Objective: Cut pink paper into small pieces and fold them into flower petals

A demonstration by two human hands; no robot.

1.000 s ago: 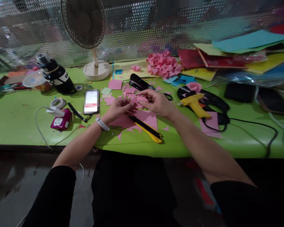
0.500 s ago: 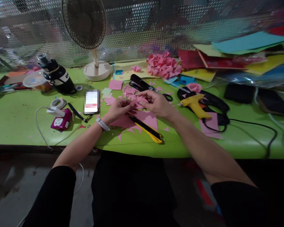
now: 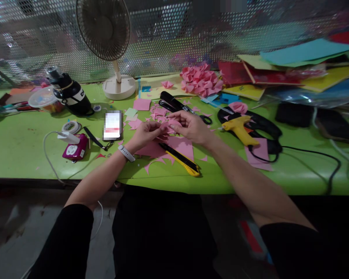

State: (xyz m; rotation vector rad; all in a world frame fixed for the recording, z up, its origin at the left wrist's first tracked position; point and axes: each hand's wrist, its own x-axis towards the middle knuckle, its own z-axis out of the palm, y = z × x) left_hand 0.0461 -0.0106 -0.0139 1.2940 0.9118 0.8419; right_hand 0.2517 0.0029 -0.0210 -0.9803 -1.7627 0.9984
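Note:
Between my two hands is a small piece of pink paper (image 3: 169, 124), partly covered by the fingers. My left hand (image 3: 147, 135) pinches its left side, and my right hand (image 3: 192, 127) grips its right side with thumb and fingers. Below them, pink paper sheets (image 3: 184, 146) lie on the green table. A yellow and black utility knife (image 3: 182, 161) rests slantwise across these sheets, apart from both hands. Just beyond the fingers are pink paper scraps (image 3: 159, 111) and a black stapler (image 3: 174, 102).
A yellow glue gun (image 3: 239, 128) lies at right, its black cord trailing. Folded pink paper pieces (image 3: 202, 80) are heaped at the back. At left are a phone (image 3: 112, 126), a purple box with a plug (image 3: 77, 149), a black bottle (image 3: 72, 95) and a fan (image 3: 119, 87).

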